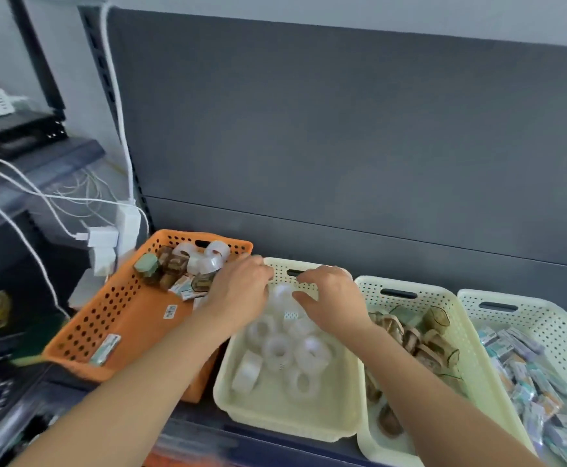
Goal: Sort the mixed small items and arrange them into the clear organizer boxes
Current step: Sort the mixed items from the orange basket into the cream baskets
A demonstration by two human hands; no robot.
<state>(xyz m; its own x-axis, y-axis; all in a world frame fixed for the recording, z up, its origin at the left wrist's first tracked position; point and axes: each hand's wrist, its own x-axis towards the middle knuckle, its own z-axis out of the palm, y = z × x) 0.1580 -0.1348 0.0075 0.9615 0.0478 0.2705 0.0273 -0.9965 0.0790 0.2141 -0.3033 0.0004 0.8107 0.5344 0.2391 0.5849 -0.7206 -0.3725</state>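
Presently: sorting stock, four baskets in a row on a dark shelf. Orange basket point(127, 298), far left, holds the unsorted remainder at its far end: clear tape, brown rolls, small packets, with two stray packets nearer. Cream basket point(295, 423) just beside it holds the clear rolls point(277, 352), loosely heaped, some flat and some on edge. Middle basket point(423, 288) holds brown rolls point(413, 338); right basket point(544, 305) holds packets point(528, 365). Left hand point(241, 294) and right hand point(334, 301) hang close together over the far end of the cream basket, backs up, fingers bent toward one another, with one roll point(282, 293) showing between them. Motion blur hides the fingertips, so it cannot be told whether either hand holds that roll or merely brackets it. Handling, judged: clear tape rolls are probably light, rigid in the core, smooth and somewhat slippery on the outer wrap, and not fragile, so a short drop into the basket should do no harm. Being round, they will likely roll if set on edge, and laying them flat should keep them still. Best hold: thumb and fingers across the outer rim, or a finger hooked through the core. The heap may shift when nudged. Remaining work, judged: the orange basket's far end is not yet cleared.
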